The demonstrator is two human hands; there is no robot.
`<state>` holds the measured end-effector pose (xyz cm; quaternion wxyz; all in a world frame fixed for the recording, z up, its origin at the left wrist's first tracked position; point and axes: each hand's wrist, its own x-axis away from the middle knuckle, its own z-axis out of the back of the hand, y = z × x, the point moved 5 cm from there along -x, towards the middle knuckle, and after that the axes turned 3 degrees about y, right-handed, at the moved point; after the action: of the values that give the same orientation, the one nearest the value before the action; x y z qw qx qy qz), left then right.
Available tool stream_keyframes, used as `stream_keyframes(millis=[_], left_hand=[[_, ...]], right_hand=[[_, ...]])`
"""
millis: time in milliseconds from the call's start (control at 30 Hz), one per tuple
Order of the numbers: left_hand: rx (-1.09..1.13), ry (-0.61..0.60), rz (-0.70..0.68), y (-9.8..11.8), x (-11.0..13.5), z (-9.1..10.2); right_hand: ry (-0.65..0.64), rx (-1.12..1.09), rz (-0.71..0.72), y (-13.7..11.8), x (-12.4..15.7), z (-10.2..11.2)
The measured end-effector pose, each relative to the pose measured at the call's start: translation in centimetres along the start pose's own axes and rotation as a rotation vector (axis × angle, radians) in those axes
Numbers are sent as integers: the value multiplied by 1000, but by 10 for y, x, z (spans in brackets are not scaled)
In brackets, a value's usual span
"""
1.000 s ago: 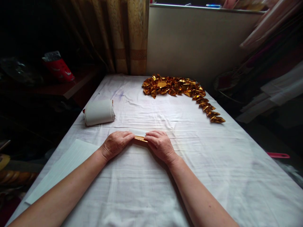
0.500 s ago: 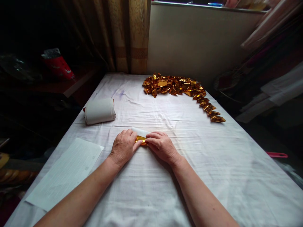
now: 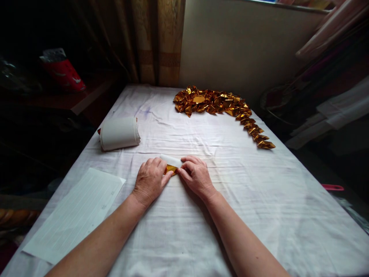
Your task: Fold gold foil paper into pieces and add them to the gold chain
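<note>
Between my hands lies a small sheet of gold foil paper (image 3: pixel 172 169), its near edge folded over to show gold and its far part showing the white back. My left hand (image 3: pixel 151 177) is closed on the left end, thumb pressed along the fold. At the right end my right hand (image 3: pixel 197 175) pinches the fold's corner between thumb and finger, its other fingers curled over the white part. Folded gold paper pieces (image 3: pixel 211 102) form a heap at the far side, with a row of several trailing to the right.
A curled stack of white-backed paper (image 3: pixel 119 134) rests at the left, behind a printed white sheet (image 3: pixel 77 213). All lie on a white cloth-covered table (image 3: pixel 259 215). A red container (image 3: pixel 65 75) stands on a dark side table. Curtain and wall border the far edge.
My right fingers have shifted, uncovering more of the paper's white part, and the gold fold now looks flatter and tapered at the right. The view has shifted slightly.
</note>
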<state>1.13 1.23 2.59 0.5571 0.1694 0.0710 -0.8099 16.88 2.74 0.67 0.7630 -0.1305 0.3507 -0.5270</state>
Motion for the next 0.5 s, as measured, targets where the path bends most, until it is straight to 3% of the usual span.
stream_keyframes(millis=[267, 500], left_hand=[[4, -8, 6, 1, 0, 0], [-26, 13, 16, 2, -1, -1]], right_hand=[[25, 36, -69, -1, 0, -3], [41, 46, -47, -3, -1, -3]])
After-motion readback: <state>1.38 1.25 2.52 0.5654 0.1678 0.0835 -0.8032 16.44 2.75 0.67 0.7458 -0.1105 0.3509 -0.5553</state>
